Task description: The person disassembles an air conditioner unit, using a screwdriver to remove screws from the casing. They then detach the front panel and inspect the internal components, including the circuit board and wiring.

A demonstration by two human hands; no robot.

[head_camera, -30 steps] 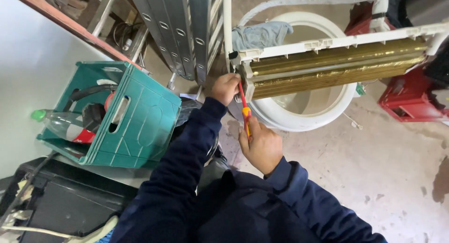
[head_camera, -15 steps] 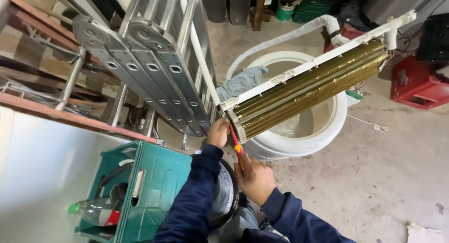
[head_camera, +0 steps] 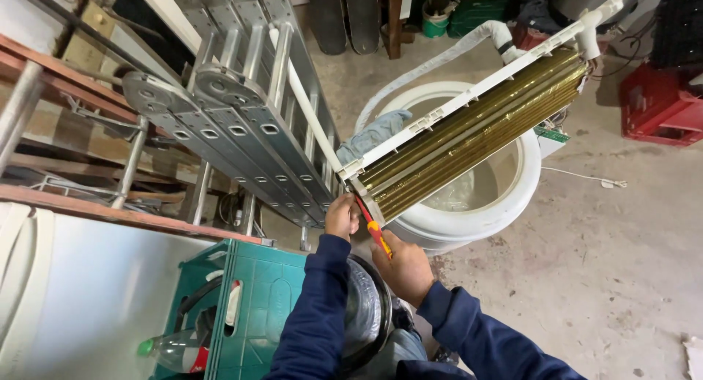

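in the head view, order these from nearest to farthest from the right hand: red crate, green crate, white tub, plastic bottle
From the right hand:
1. white tub, just above and to its right, under the gold-finned coil.
2. green crate, to its left, past the left sleeve.
3. plastic bottle, lower left, lying inside that crate.
4. red crate, far upper right on the floor.

— Entry: views held? How placed?
— One view, head-worn. The scene is looked down on from above the person's own arms, which are entered from the lower centre of the frame.
— Facing and nearness?
— Forward and down. The hands are seen close, mid-frame; the concrete floor is seen farther off, lower right. No second view is listed.
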